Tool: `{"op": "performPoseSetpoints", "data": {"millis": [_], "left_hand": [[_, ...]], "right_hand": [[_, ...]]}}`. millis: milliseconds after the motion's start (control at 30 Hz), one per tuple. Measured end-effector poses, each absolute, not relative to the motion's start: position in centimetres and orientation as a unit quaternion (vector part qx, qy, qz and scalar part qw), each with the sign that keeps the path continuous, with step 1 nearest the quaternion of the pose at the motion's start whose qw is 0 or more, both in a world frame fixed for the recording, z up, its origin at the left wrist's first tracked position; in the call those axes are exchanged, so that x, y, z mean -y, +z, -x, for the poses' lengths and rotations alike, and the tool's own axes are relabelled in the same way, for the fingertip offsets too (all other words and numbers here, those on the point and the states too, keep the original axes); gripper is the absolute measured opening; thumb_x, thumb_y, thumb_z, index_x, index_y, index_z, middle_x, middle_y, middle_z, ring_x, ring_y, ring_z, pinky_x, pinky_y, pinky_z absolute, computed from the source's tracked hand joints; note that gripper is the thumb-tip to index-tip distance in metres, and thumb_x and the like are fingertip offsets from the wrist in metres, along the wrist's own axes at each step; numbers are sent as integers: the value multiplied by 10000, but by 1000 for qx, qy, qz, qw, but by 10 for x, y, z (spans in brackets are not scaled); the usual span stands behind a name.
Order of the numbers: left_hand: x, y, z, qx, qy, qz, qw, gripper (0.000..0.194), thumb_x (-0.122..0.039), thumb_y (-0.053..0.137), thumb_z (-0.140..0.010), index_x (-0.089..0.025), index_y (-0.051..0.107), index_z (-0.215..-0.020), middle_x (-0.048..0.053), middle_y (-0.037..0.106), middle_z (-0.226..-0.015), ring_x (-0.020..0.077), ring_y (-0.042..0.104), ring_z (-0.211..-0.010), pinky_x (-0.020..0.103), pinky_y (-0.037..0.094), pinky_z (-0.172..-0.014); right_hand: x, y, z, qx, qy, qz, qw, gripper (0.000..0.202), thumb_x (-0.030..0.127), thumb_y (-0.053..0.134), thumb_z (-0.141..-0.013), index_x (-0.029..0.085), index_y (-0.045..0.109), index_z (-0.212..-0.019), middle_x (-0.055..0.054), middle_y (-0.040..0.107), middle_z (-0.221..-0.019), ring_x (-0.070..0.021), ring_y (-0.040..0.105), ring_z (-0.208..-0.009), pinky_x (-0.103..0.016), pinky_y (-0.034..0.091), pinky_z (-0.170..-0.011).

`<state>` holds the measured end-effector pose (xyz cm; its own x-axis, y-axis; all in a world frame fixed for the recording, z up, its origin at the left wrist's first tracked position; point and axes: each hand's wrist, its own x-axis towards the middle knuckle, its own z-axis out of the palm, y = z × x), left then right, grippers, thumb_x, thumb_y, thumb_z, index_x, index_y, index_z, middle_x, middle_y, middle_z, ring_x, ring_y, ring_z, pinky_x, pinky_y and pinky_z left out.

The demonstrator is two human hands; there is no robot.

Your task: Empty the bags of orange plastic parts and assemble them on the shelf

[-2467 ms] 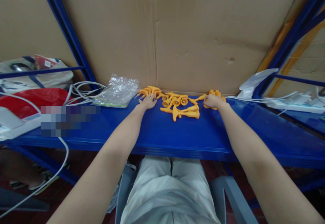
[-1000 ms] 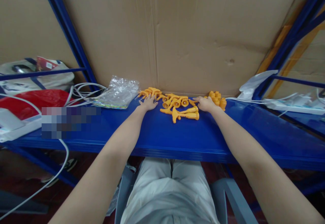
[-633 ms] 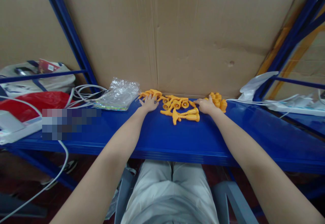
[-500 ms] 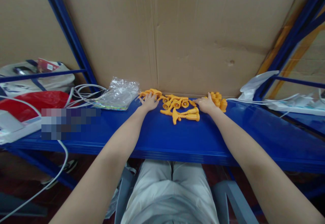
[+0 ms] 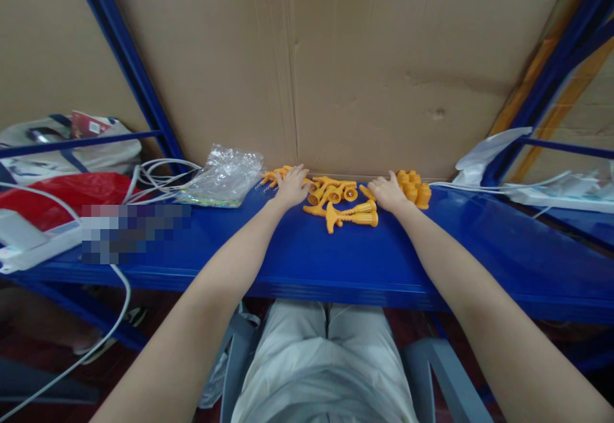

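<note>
The orange, T-handled pieces (image 5: 330,218) look like smooth plastic with a slight sheen, the flat blue table (image 5: 311,260) like glossy painted metal, the crumpled clear bag (image 5: 231,170) like shiny plastic film, and the tall brown panel (image 5: 374,77) like matt, dented cardboard.

Orange corkscrews (image 5: 330,218) — blue tabletop (image 5: 326,256), tan cardboard (image 5: 374,64), red bag (image 5: 81,190), white cable (image 5: 128,294)

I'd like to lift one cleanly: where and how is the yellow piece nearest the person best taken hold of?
Probably by its T-shaped handle, coming from the person's side: the crossbar juts toward the table's front edge with no other piece before it, while the ribbed end lies close beside another.
</note>
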<state>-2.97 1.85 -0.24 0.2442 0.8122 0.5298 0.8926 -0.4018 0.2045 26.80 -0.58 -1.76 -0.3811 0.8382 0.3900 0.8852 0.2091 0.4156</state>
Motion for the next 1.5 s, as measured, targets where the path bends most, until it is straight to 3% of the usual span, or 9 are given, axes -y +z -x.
{"op": "performPoseSetpoints", "data": {"millis": [233, 467, 600, 800, 967, 1133, 1300, 1500], "left_hand": [[-10, 2, 22, 463, -300, 829, 87, 486, -246, 491, -926, -220, 588, -1402, 119, 474, -1587, 313, 383, -1501, 665, 212, -1230], [17, 8, -3, 352, -267, 891, 103, 485, -389, 440, -1000, -236, 518, -1454, 104, 409, -1631, 273, 362, -1515, 621, 175, -1249], [26, 6, -13, 339, -275, 893, 114, 508, -413, 467, -989, -213, 496, -1455, 127, 452, -1601, 279, 375, -1505, 604, 165, -1258], [30, 8, -14, 382, -275, 875, 114, 377, -259, 490, -921, -183, 555, -1284, 140, 593, -1435, 288, 473, -1415, 590, 177, -1255], [27, 9, -16, 403, -276, 868, 88, 274, -163, 509, -840, -205, 543, -1108, 115, 660, -1249, 278, 554, -1275, 560, 269, -1222], [20, 8, -14, 408, -268, 869, 83, 340, -71, 454, -819, -206, 521, -1124, 101, 671, -1210, 251, 576, -1243, 539, 267, -1224], [17, 9, -9, 400, -257, 874, 100, 310, -152, 498, -852, -206, 545, -1154, 99, 686, -1202, 265, 582, -1235, 568, 254, -1221], [15, 11, -8, 378, -276, 875, 126, 168, -214, 495, -910, -195, 586, -1051, 106, 713, -1088, 271, 632, -1124, 539, 295, -1197]], "right_hand": [[5, -11, -263, 785, -349, 498, 123, 403, 44, 358, -934, 166, 693, -1120, -108, 738, -1025, -249, 606, -1026, -630, 208, -1158], [10, 4, -240, 787, -391, 412, 239, 372, 77, 394, -941, 207, 694, -1121, -63, 712, -981, -227, 565, -973, -641, 113, -1204], [18, 10, -222, 805, -399, 371, 234, 379, 86, 341, -974, 194, 681, -1103, -53, 695, -970, -204, 548, -953, -606, 118, -1213], [26, 9, -209, 828, -380, 360, 201, 380, 94, 317, -987, 209, 678, -1019, -45, 673, -917, -205, 533, -916, -598, 179, -1191], [28, 7, -200, 834, -384, 350, 187, 366, 78, 334, -976, 195, 677, -1029, -43, 663, -884, -204, 532, -885, -588, 196, -1181], [31, 8, -198, 826, -392, 368, 170, 380, 84, 304, -1000, 182, 665, -1065, -49, 673, -897, -197, 541, -863, -564, 211, -1164], [33, 10, -198, 828, -383, 379, 153, 387, 91, 303, -1001, 151, 681, -1061, -64, 684, -864, -206, 556, -856, -578, 211, -1143], [28, 10, -198, 832, -350, 394, 174, 329, 142, 362, -1003, 174, 688, -1023, -76, 719, -916, -220, 575, -899, -563, 208, -1142]]}}
